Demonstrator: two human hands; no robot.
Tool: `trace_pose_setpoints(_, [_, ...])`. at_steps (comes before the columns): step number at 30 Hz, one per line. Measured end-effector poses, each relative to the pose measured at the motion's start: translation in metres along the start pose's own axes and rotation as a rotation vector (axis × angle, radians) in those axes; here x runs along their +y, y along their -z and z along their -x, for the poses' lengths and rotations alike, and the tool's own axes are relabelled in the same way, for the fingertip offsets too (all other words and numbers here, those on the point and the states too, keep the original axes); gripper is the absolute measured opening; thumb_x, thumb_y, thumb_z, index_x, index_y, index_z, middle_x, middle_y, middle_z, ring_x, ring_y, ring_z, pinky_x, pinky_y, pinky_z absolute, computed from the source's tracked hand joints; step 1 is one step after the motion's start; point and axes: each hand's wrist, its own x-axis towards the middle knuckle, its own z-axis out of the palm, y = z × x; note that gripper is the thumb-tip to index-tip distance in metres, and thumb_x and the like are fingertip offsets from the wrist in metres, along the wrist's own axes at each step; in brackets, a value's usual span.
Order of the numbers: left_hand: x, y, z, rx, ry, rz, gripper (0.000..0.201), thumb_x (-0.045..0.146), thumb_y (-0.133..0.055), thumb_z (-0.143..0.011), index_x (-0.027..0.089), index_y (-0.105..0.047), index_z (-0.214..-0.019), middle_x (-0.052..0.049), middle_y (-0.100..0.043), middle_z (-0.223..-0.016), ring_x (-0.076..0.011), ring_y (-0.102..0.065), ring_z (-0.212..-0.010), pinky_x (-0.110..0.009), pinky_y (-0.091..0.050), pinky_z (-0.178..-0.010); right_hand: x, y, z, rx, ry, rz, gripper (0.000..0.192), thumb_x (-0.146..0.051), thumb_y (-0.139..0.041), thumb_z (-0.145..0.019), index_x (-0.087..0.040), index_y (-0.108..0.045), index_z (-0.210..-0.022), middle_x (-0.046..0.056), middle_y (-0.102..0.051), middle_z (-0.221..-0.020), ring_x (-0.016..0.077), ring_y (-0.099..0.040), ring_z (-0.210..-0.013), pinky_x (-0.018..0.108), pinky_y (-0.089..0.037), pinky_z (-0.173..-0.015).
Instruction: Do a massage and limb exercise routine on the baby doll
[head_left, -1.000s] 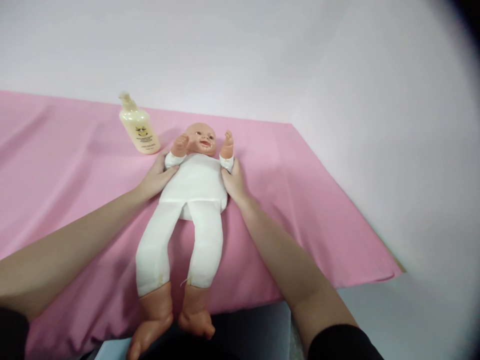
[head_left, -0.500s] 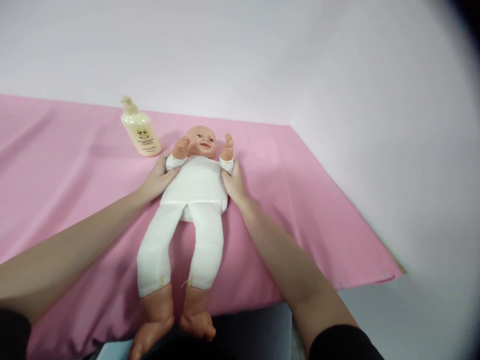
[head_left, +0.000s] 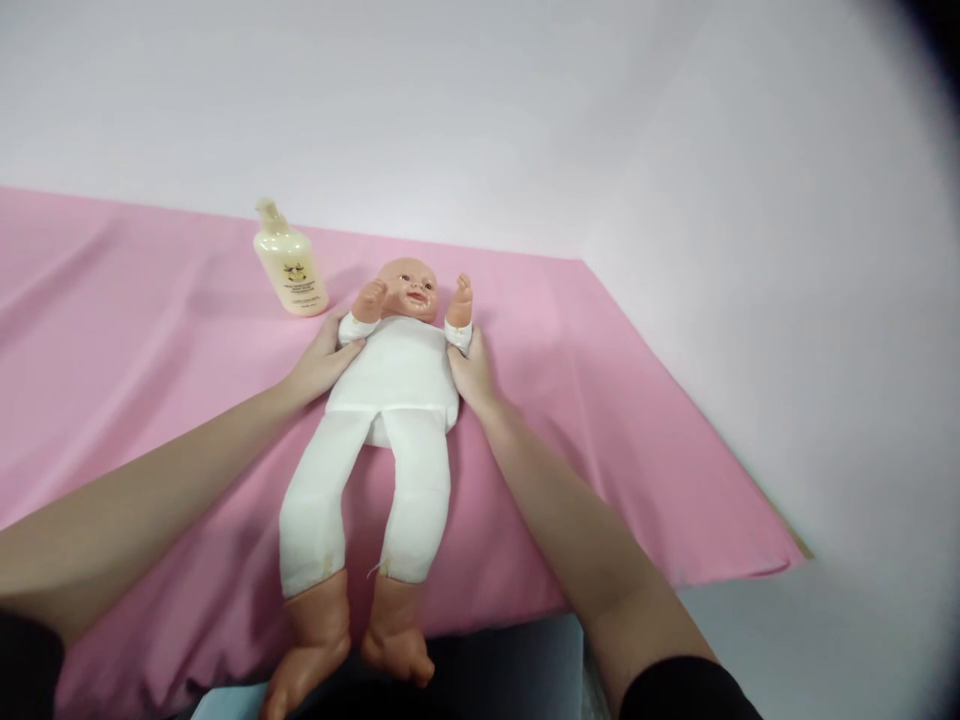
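Observation:
A baby doll (head_left: pixel 394 365) with a white cloth body lies on its back on the pink cloth (head_left: pixel 570 400), its head toward the wall and its feet toward me, past the near edge. My left hand (head_left: pixel 326 360) grips the doll's side under its arm, thumb on the chest and fingers partly hidden behind. On the other side, my right hand (head_left: pixel 474 372) holds the doll the same way, with its fingers mostly out of sight. Just beyond my left hand stands a cream pump bottle (head_left: pixel 292 265) with a cow face on its label.
White walls (head_left: pixel 450 110) rise behind the cloth and to the right. The covered table's right edge slants from the back corner to the near corner. Below the near edge, a pale blue surface (head_left: pixel 559 660) shows under the doll's feet.
The doll, my hands and the bottle all appear slightly lower and farther right in view. My grip on the doll looks the same.

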Motion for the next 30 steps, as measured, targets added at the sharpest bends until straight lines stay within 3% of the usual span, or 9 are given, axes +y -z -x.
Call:
trace_pose_setpoints(17, [0.0019, 0.0014, 0.0003, 0.004, -0.033, -0.035, 0.077, 0.059, -0.058, -0.084, 0.019, -0.041, -0.148, -0.015, -0.053, -0.150, -0.0337, -0.050, -0.138, -0.050, -0.042, -0.116, -0.0011, -0.0002, 0.0010, -0.002, -0.001, 0.016, 0.021, -0.020, -0.057, -0.084, -0.025, -0.053, -0.104, 0.004, -0.066, -0.105, 0.0224, -0.064, -0.102, 0.041, -0.053, -0.098])
trace_pose_setpoints(30, [-0.0004, 0.0005, -0.0010, 0.008, -0.068, 0.009, 0.070, 0.051, -0.059, -0.086, 0.016, -0.042, -0.145, -0.015, -0.054, -0.149, -0.0340, -0.051, -0.136, -0.049, -0.042, -0.116, -0.0039, -0.0003, 0.0009, 0.007, 0.003, 0.014, 0.022, -0.016, -0.056, -0.082, -0.024, -0.053, -0.102, 0.003, -0.065, -0.102, 0.0212, -0.063, -0.101, 0.038, -0.052, -0.097])
